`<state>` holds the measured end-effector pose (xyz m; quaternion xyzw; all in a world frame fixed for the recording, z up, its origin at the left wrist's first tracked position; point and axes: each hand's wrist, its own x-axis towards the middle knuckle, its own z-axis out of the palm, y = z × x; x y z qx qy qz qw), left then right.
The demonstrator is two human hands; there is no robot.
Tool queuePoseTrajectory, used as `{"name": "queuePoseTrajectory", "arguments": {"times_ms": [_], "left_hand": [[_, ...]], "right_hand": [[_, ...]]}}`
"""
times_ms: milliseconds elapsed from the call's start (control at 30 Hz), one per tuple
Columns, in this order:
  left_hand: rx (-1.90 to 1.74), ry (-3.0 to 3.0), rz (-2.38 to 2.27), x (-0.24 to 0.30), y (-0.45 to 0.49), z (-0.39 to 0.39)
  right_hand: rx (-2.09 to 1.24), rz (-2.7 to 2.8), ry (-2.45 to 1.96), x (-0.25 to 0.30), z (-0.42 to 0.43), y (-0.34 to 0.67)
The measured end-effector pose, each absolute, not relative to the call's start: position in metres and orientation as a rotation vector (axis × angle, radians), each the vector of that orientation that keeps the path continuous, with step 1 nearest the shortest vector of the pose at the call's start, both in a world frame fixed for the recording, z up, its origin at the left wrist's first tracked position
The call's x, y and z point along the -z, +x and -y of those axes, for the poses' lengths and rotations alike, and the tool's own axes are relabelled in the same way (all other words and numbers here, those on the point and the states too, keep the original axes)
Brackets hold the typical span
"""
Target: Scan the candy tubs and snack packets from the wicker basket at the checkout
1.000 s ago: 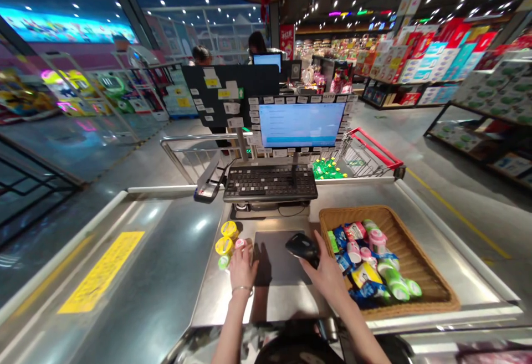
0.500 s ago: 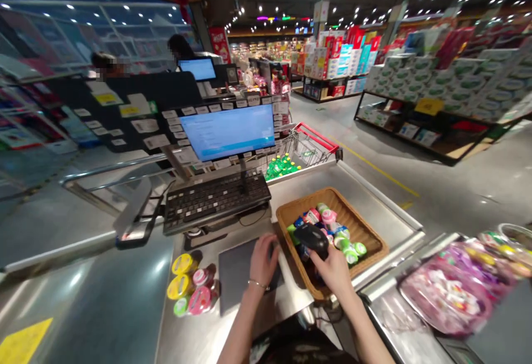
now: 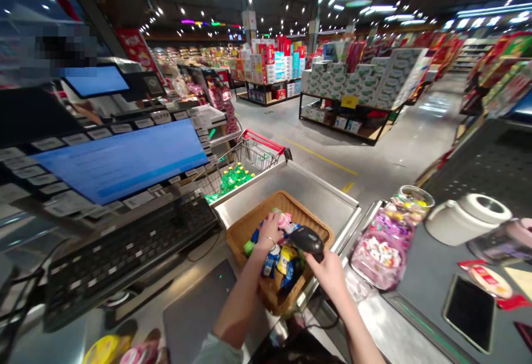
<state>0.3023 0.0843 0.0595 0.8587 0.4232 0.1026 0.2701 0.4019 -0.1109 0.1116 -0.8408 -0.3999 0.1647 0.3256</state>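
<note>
There's the left hand reaching down into the wicker basket, fingers curled among the packed snacks, right up against a pink-capped tub. Has that grip closed on anything? Can't tell from here! The right hand is at the basket's right corner, grip wrapped firmly round a black handheld barcode scanner, which hangs over the goods, just inside the rim.

Room's tight on that side: a raised steel rail runs just beside the basket, with a bag of pink sweets beyond it. Behind the basket, a strip of the steel bench leads to the edge, and past that stands a shopping cart holding green bottles. Left of the basket sits a grey scale plate, then a black keyboard, close in under the till monitor.
</note>
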Motion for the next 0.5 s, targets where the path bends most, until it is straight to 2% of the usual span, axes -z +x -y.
{"name": "queuePoseTrajectory", "arguments": {"times_ms": [100, 300, 400, 500], "left_hand": [[-0.162, 2.380, -1.107, -0.055, 0.314, -0.093], [-0.179, 2.350, -1.220, -0.049, 0.316, -0.094], [-0.224, 2.300, -1.304, -0.054, 0.303, -0.091], [-0.418, 2.206, -1.353, -0.062, 0.279, -0.085]], "right_hand": [[-0.420, 1.023, -2.220, -0.113, 0.112, 0.411], [-0.423, 1.014, -2.219, -0.113, 0.108, 0.416], [-0.427, 1.035, -2.218, -0.111, 0.104, 0.413], [-0.427, 1.100, -2.195, -0.112, 0.100, 0.407]]}}
